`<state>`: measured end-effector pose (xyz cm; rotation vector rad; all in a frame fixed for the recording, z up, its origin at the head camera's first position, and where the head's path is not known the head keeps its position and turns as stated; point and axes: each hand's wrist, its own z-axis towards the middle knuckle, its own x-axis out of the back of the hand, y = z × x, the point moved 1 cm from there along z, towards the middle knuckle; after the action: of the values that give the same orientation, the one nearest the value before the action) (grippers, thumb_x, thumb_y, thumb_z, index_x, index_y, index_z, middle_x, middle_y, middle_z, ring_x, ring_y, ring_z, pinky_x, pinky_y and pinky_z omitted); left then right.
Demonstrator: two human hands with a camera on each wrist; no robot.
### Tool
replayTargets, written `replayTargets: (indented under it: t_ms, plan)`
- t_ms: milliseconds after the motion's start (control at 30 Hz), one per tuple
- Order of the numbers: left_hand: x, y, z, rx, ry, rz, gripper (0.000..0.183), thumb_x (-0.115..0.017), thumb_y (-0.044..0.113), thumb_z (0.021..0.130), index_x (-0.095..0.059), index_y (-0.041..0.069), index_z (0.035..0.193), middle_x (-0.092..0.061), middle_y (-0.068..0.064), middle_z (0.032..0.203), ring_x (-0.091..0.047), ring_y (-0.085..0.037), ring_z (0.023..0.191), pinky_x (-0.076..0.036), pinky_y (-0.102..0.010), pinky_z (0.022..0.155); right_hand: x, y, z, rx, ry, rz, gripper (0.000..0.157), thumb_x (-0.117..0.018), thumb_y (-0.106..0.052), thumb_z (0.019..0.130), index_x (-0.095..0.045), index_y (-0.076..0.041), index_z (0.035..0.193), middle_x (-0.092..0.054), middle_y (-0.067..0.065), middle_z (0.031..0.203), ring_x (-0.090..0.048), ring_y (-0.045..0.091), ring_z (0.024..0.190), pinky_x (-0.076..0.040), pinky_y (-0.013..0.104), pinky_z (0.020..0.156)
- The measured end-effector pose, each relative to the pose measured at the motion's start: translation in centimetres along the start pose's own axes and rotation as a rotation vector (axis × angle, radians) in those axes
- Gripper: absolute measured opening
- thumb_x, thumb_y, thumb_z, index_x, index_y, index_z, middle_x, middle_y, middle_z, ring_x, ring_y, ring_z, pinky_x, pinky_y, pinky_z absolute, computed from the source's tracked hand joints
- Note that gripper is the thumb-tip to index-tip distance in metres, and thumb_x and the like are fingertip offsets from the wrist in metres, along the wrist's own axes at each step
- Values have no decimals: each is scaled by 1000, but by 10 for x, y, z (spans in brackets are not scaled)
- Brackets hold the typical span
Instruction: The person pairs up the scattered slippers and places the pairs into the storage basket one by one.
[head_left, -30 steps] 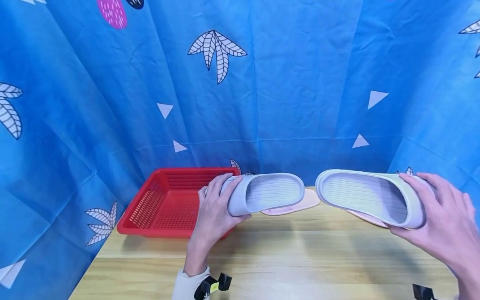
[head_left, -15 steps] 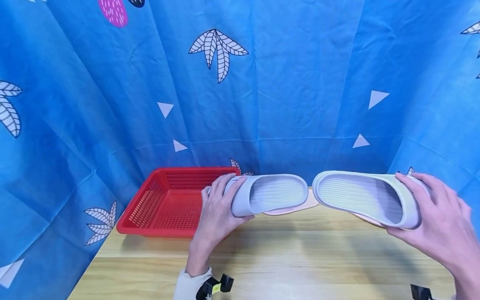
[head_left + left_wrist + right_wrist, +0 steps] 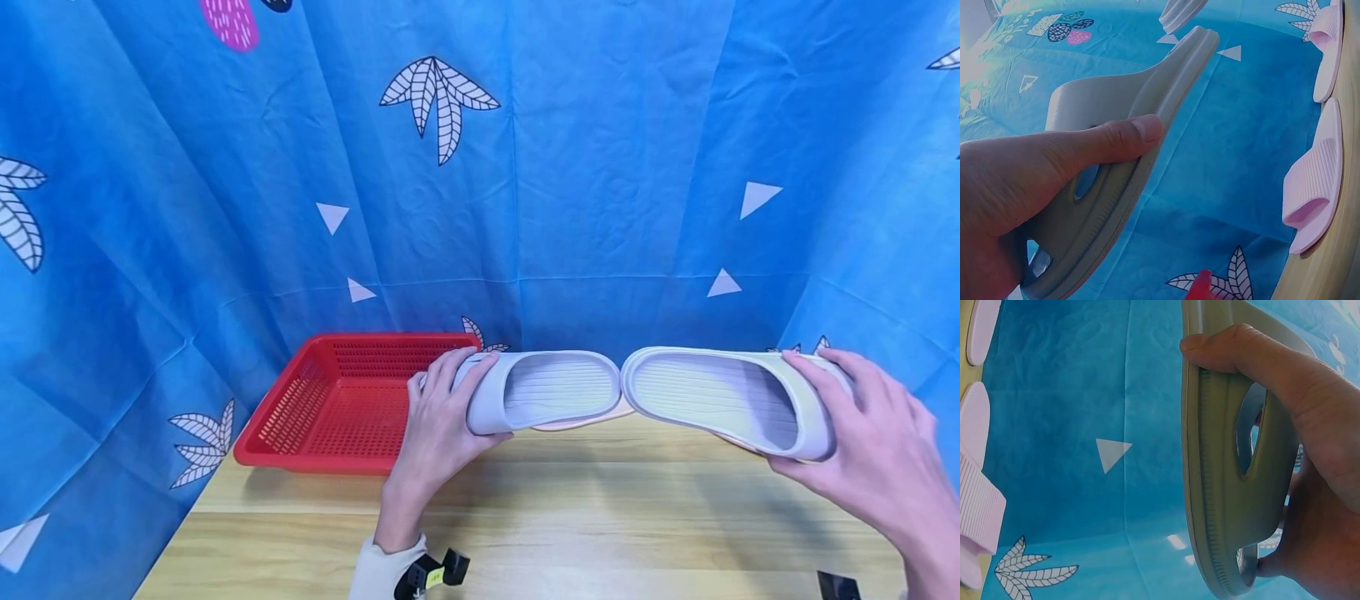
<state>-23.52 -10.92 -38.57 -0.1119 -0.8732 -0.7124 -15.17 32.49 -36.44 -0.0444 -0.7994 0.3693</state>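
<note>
My left hand (image 3: 442, 417) grips a light grey slipper (image 3: 562, 387) by its toe end, fingers over the strap and thumb (image 3: 1144, 128) along the side of the sole. In the head view my right hand (image 3: 873, 433) holds the matching grey slipper (image 3: 712, 392) the same way from the right. Both slippers are raised above the table, insoles facing me, heel ends pointing inward and meeting at the middle of the head view. Behind them lies a pair of pink slippers, one of them a pink slipper (image 3: 1313, 187) in the left wrist view, mostly hidden in the head view.
A red plastic basket (image 3: 322, 462) with perforated walls stands at the left on the wooden table (image 3: 570, 533), just behind my left hand. A blue patterned curtain (image 3: 600, 167) hangs along the back and sides.
The two grey slippers have come together: the left one shifted right, the right one shifted left, closing the gap between their heels. Both hands keep their hold.
</note>
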Motion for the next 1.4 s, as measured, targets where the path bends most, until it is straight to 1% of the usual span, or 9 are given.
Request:
replayTargets:
  t_ms: [133,400,567,667,833,1067,1200,1267,1400]
  plan:
    - [0,0,0,-2,-2,-3,103,-87,50,55,-37,34,144,-37,1,144,-31,-19,131,-32,-48,91,0,-2,0,3,1,1,113,-69,-78,40,-51,-22,136,-41,18,137,-35,50,119,-18,74,85]
    - [0,1,0,-9,-1,-8,102,-86,52,56,-38,33,144,-37,1,144,-31,-19,131,-32,-48,91,1,-5,0,7,0,0,113,-63,-84,42,-51,-22,136,-41,18,138,-35,50,120,-18,75,86]
    - [0,2,0,-9,-5,-9,103,-86,52,56,-37,34,144,-37,2,145,-31,-19,131,-32,-48,91,0,-9,2,14,-4,-20,114,-46,-95,48,-50,-22,137,-41,18,138,-33,48,124,-18,75,85]
    - [0,2,0,-9,-6,-13,103,-86,52,56,-37,34,144,-37,2,145,-31,-18,131,-33,-49,91,0,-10,2,20,-7,-27,112,-39,-96,53,-49,-22,137,-40,18,139,-31,45,128,-18,75,85]
    - [-1,4,1,-16,-4,-22,102,-87,50,56,-38,33,144,-37,1,144,-31,-18,131,-32,-49,92,-2,-11,2,28,-18,-30,111,-37,-95,56,-48,-22,139,-41,18,138,-29,38,133,-17,74,89]
    - [-2,5,1,-26,-2,-14,102,-87,51,56,-38,33,143,-38,1,144,-32,-19,131,-32,-49,92,-3,-13,2,51,-20,-30,109,-36,-94,57,-49,-21,138,-41,19,137,-28,37,134,-17,72,93]
    - [-2,5,0,-28,-3,-9,102,-86,51,56,-38,33,143,-38,1,144,-32,-19,131,-32,-49,91,-3,-13,2,59,-24,-25,113,-52,-91,48,-49,-21,138,-42,18,137,-29,37,133,-19,72,91]
    - [-3,5,0,-29,-5,-11,102,-86,51,56,-38,33,143,-38,1,144,-32,-19,131,-33,-49,91,-3,-13,2,61,-28,-26,113,-57,-87,47,-49,-22,138,-42,18,137,-29,37,133,-18,71,92]
    - [-3,6,0,-31,-5,-11,102,-87,51,56,-38,33,144,-38,0,144,-32,-20,131,-33,-49,91,-5,-14,2,62,-36,-36,114,-53,-90,48,-48,-22,139,-41,18,137,-28,37,134,-17,71,93]
